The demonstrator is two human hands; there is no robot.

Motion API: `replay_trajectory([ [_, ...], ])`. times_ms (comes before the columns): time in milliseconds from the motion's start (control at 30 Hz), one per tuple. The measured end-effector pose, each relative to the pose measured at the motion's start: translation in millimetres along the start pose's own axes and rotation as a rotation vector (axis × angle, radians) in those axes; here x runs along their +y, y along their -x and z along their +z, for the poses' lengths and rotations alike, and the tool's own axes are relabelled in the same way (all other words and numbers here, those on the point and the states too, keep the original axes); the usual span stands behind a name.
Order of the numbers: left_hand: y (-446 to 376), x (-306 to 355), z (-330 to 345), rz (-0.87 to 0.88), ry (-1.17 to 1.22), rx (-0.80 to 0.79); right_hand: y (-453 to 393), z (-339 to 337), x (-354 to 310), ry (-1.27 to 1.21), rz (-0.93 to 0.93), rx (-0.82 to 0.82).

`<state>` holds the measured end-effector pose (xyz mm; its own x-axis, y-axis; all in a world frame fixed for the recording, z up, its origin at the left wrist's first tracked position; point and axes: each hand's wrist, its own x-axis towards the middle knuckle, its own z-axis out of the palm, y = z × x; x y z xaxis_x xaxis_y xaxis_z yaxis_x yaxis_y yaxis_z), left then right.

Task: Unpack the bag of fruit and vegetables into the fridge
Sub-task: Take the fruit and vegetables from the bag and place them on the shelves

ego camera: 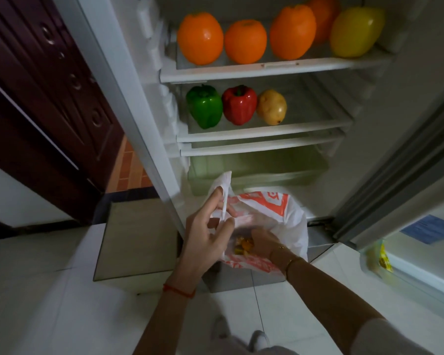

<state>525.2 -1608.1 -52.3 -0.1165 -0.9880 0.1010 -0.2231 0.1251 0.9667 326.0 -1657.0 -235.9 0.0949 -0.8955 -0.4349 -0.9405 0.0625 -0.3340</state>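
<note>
In front of the open fridge (267, 70), our left hand (205, 239) pinches a handle of the white-and-orange plastic bag (287, 216), holding it open. Our right hand (263, 243) reaches inside; we cannot tell its grip. The bag's orange print is unreadable.

A white plastic bag (280, 221) with orange print hangs open near the fridge's (405, 98) foot, yellow-orange produce showing inside. On the top shelf (267, 69) stand four oranges (200, 38) and, rightmost, a yellow pepper (354, 32). The shelf below carries a green pepper (205, 106), red pepper (239, 105) and potato (271, 106), left to right.
</note>
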Motion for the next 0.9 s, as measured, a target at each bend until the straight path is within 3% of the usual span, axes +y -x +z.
replay_trajectory([
  [233,1,5,0,0.004,0.03,-0.023,-1,-1,-9,-0.082,0.036,-0.009],
  [400,0,3,3,0.028,0.028,-0.039,-11,-5,-11,-0.213,0.038,-0.102],
  [533,-2,4,7,-0.002,0.043,-0.059,20,-43,-40,-0.235,0.007,0.057],
  [900,-38,3,44,0.036,-0.204,-0.013,77,-116,-16,-0.648,0.171,-0.032],
])
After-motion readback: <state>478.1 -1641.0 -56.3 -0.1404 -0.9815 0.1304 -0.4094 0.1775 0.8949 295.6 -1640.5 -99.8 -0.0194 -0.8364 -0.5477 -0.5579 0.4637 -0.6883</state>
